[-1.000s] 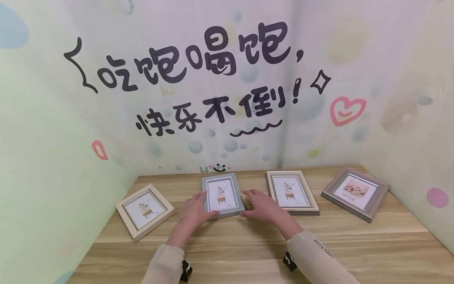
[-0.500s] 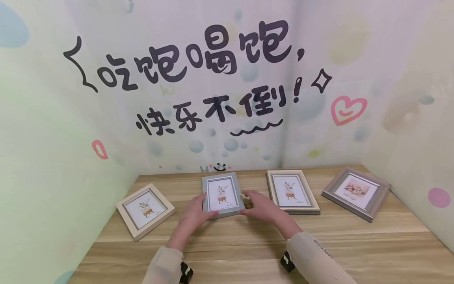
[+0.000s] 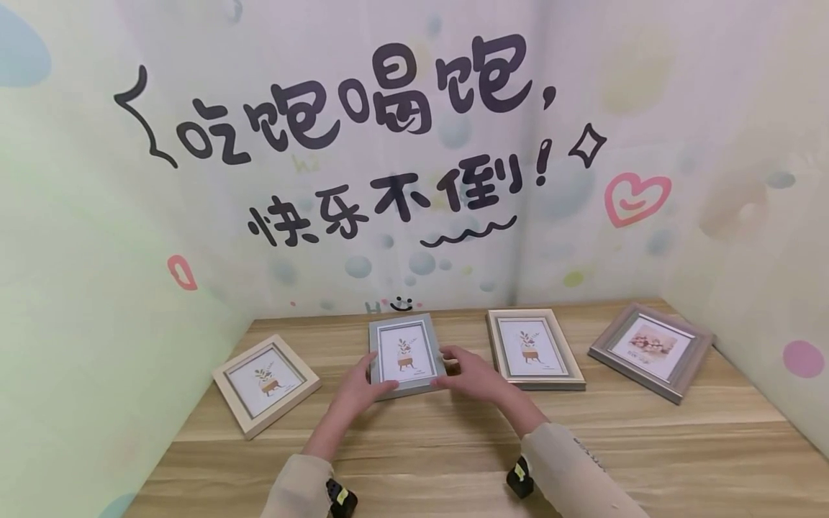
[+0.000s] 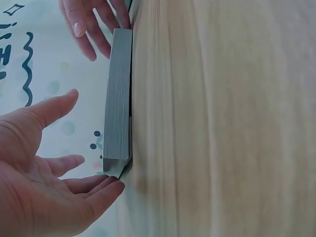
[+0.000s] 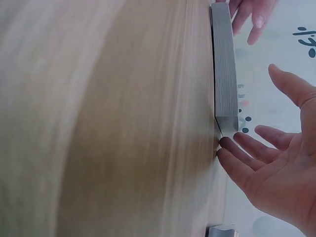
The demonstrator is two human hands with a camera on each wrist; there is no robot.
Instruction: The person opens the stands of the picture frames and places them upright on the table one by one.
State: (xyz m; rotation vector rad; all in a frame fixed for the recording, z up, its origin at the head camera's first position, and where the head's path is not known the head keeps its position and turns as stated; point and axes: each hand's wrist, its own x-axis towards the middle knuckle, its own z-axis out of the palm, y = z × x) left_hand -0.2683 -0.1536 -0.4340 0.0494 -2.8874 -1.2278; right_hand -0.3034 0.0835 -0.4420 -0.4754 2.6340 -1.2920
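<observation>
A grey-blue picture frame (image 3: 406,352) with a plant print lies face up on the wooden table, its grey edge (image 4: 118,94) facing the wrist cameras. At its left side is my left hand (image 3: 355,386), fingers extended with the tips at the frame's side and the thumb reaching over the near left corner. My right hand (image 3: 474,377) mirrors it on the right side, its thumb over the near right corner. Both wrist views show the thumbs raised above the frame. In the right wrist view, the fingers (image 5: 242,160) are loosely straight, tips at the frame's corner.
A cream frame (image 3: 266,386) lies angled at the left. Right of my right hand lies a beige frame (image 3: 535,350), and farther right a brown frame (image 3: 650,352) turned askew. A printed fabric wall (image 3: 388,273) rises behind the wooden table (image 3: 414,467).
My right hand has shifted slightly left, bringing its thumb over the frame's near corner. The left hand barely moves, and the picture frames stay in place.
</observation>
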